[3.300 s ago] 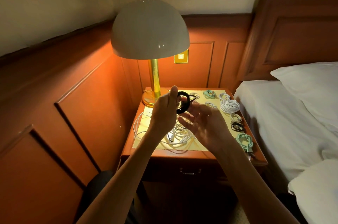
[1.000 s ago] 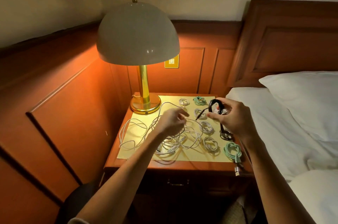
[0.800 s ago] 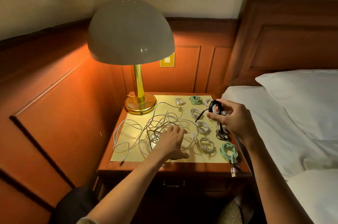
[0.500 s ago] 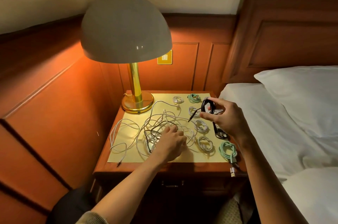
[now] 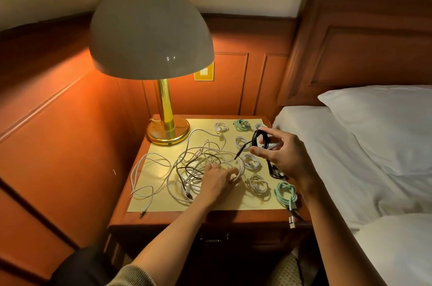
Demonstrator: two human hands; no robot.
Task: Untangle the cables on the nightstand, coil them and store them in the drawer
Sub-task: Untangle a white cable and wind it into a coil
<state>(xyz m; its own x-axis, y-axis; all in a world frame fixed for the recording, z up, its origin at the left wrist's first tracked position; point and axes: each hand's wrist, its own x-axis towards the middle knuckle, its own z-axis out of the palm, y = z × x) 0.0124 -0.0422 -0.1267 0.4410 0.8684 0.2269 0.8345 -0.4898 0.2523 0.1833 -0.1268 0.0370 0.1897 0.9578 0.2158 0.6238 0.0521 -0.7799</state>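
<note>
A tangle of white and black cables (image 5: 187, 168) lies on the yellow mat (image 5: 161, 173) of the wooden nightstand (image 5: 163, 218). My left hand (image 5: 218, 182) rests on the tangle's right side, fingers curled into the white strands. My right hand (image 5: 284, 157) holds a coiled black cable (image 5: 259, 139) above the mat's right side, pinched between thumb and fingers, one end sticking out leftward. Several small coiled cables lie on the right half: white coils (image 5: 251, 161), a green coil (image 5: 286, 194) at the front right, another green coil (image 5: 242, 124) at the back. The drawer (image 5: 214, 237) below is shut.
A brass lamp (image 5: 167, 131) with a large dome shade stands at the nightstand's back left. A bed with white sheets (image 5: 339, 164) and a pillow borders the right side. Wood panelling runs along the left and back.
My left hand let go of the black coil, dropped onto the tangle and slid right along it. My right hand took over the black coil and holds it above the mat's right side.
</note>
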